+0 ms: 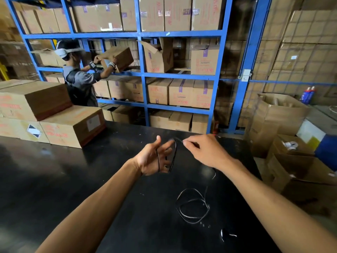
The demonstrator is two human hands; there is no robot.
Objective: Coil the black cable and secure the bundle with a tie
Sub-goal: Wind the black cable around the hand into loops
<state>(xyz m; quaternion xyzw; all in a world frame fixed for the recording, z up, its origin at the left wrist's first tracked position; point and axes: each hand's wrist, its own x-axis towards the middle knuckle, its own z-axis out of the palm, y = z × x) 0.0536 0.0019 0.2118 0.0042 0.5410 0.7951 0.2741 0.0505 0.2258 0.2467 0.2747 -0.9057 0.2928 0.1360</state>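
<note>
A thin black cable (173,157) is looped around my left hand (155,157), which is held palm up with fingers spread above the black table (73,179). My right hand (204,150) pinches the same cable just right of the left fingertips. The loose rest of the cable (193,207) lies in slack loops on the table below my right forearm. A small pale piece (228,234), perhaps a tie, lies near the front edge; I cannot tell for sure.
Cardboard boxes (54,115) are stacked at the table's far left. Blue shelving (144,73) full of boxes stands behind, where another person (80,83) handles a box. Open cartons (284,143) stand on the floor at right.
</note>
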